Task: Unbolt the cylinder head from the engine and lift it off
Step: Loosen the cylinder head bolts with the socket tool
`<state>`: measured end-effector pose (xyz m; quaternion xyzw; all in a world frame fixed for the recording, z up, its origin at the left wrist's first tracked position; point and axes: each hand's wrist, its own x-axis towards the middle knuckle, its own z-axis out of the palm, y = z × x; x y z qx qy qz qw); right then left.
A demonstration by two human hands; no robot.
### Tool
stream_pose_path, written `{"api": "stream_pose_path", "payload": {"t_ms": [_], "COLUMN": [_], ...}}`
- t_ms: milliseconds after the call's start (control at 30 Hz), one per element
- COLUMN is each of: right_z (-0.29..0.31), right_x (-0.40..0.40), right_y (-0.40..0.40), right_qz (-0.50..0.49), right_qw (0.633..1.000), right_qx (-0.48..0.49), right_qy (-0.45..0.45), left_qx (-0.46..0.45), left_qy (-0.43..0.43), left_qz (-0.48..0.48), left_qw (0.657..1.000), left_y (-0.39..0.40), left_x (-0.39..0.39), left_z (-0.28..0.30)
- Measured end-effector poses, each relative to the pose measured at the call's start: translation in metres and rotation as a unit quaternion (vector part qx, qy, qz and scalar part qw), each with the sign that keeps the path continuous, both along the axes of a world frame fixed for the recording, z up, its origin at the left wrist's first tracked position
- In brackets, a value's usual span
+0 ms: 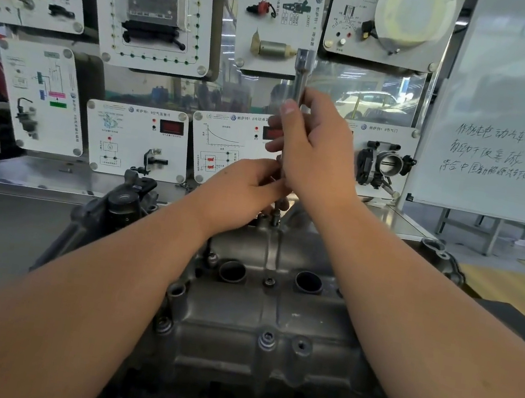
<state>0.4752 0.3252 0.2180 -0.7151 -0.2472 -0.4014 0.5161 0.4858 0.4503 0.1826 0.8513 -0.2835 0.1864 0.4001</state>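
— Standing upright over the far edge of the cylinder head [270, 319], a long socket extension [301, 78] was seen, with its lower end set on a bolt [275, 216] there. How was it held?

— It was gripped by the right hand [316, 149], whose fingers and thumb were curled round the middle of the shaft. The lower part of the shaft was pinched by the fingertips of the left hand [241, 192], just above the bolt. Both hands were closed on the tool; neither was relaxed.

— And where was the cylinder head placed?

— It was seated on the engine, directly below the forearms, in the lower middle of the view. Two round wells [308, 282] were shown in its top face, with a small bolt head [268, 281] between them, and a further fastener [267, 341] was seen nearer the camera.

— What was found behind it?

— A metal bench [37, 172] was set behind the engine, and white training panels [137, 139] with mounted car parts were fixed above it. A whiteboard [516, 134] with handwritten lines was stood at the right.
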Motion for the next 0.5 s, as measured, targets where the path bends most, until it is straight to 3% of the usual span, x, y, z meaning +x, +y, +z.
{"api": "stream_pose_path", "payload": {"t_ms": [167, 500], "right_z": [0.0004, -0.0006], "right_x": [0.0014, 0.0015], "right_y": [-0.0001, -0.0002], "right_qz": [-0.044, -0.008], "right_qw": [0.999, 1.000], "right_qx": [-0.005, 0.008], "right_qy": [-0.012, 0.000], "left_qx": [-0.014, -0.029], "left_qy": [0.012, 0.033], "left_qz": [-0.021, -0.025], "left_qw": [1.000, 0.999], "left_y": [-0.0023, -0.0001], "left_x": [-0.0010, 0.0029], "left_z": [0.0006, -0.0008]}}
